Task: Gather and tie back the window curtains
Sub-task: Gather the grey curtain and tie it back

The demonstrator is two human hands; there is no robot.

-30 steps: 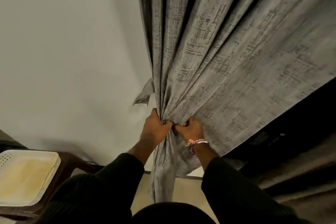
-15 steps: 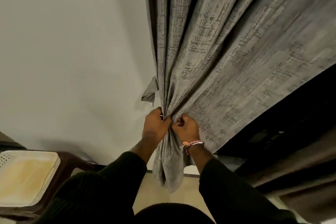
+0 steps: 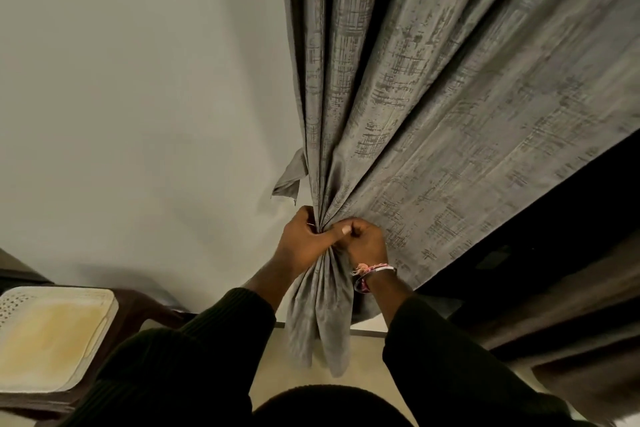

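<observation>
While bunched at centre frame, grey textured woven curtain (image 3: 433, 121) fans toward one o'clock; soft, heavy-looking, best held at the gathered neck. Left hand (image 3: 304, 239) and right hand (image 3: 363, 239) both clenched around it. Fabric tie-back strip (image 3: 289, 177), possibly, at eleven o'clock.

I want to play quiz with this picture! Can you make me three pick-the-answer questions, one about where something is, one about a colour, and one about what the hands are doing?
1. Where is the loose fabric strip?
A. left of the curtain
B. on the floor
C. on the cushion

2. What colour is the curtain?
A. red
B. grey
C. yellow

3. What are the hands doing?
A. hanging free
B. pointing at the wall
C. gripping bunched curtain

Answers: 1 A, it sticks out by the curtain's left edge. 2 B, grey with darker marks. 3 C, the left hand and the right hand clutch the gathered folds.
</observation>
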